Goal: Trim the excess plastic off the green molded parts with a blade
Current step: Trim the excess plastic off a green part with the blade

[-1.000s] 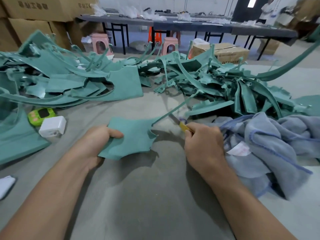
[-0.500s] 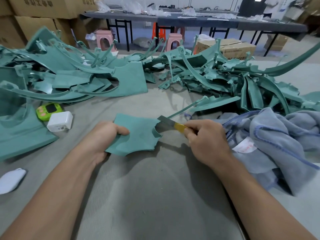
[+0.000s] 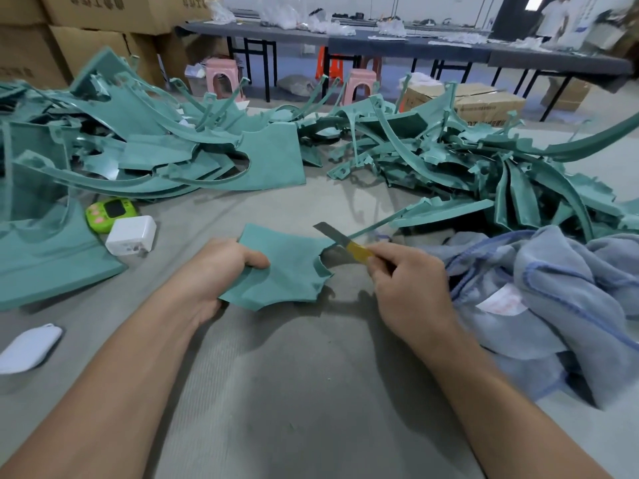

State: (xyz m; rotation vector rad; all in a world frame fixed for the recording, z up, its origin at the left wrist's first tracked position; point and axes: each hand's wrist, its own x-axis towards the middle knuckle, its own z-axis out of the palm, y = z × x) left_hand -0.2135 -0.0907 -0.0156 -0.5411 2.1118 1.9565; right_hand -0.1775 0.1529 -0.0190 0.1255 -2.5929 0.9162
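A flat green molded part [image 3: 288,267] with a jagged right edge lies over the grey mat in the middle. My left hand [image 3: 221,271] grips its left edge, thumb on top. My right hand [image 3: 408,285] pinches a blade [image 3: 333,235] with a yellow handle; the steel tip points up-left and lies against the part's upper right corner, where a thin green stem [image 3: 373,226] runs off to the right. Behind lie two heaps of green parts, a left heap [image 3: 145,150] and a right heap [image 3: 484,167].
A blue-grey towel [image 3: 553,292] is bunched at my right. A white charger [image 3: 131,235] and a green timer [image 3: 110,212] sit at the left, a white pouch [image 3: 29,347] near the left edge. Cardboard boxes [image 3: 103,15], pink stools [image 3: 223,77] and a long table [image 3: 380,39] stand behind.
My right hand has drawn the blade out from behind its fingers and laid it against the part's upper right corner. My left hand has kept its grip on the part.
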